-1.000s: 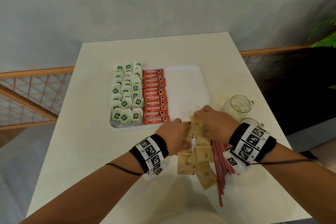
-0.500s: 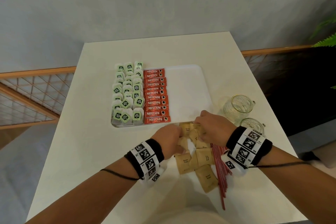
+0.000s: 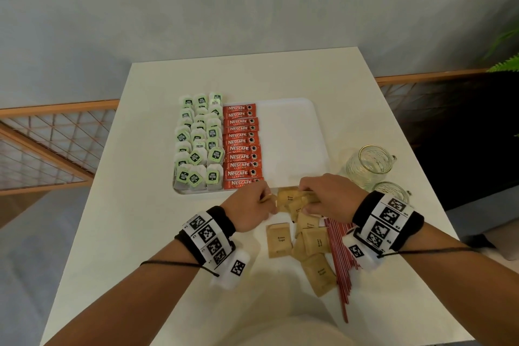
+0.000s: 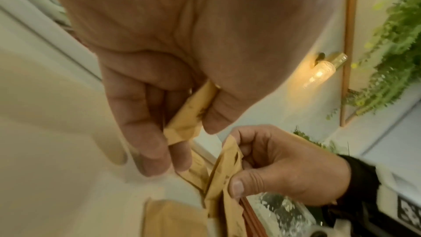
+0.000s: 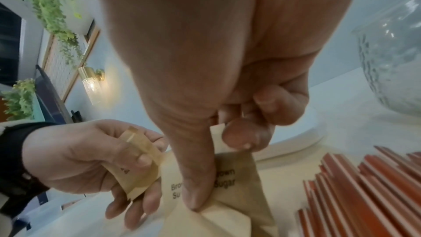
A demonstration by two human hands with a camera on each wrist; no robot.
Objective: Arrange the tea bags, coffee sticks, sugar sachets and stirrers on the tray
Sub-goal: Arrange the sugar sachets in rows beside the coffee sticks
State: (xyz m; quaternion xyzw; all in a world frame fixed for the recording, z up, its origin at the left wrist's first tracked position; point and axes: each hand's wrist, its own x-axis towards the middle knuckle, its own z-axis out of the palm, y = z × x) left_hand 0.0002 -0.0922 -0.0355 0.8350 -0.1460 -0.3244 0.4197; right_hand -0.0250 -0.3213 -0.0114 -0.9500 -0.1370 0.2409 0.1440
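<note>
Mostly hidden, left hand [image 3: 250, 209] grip pinching sugar sachet [image 4: 189, 114], right hand [image 3: 328, 195] grip pinching sachets [image 5: 230, 183].

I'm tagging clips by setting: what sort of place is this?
Probably a café or hotel refreshment corner: a white table with a tray of coffee sticks, a glass wall lamp, and hanging greenery.

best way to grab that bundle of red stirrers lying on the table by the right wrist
Probably pinch the red stirrers across the bundle near its middle, coming from above with fingers on the two long sides. They lie flat on the table, long and thin, fanned at the near end, so a mid-length pinch should keep them together. Sugar sachets crowd the left side, so approach from the right.
</note>
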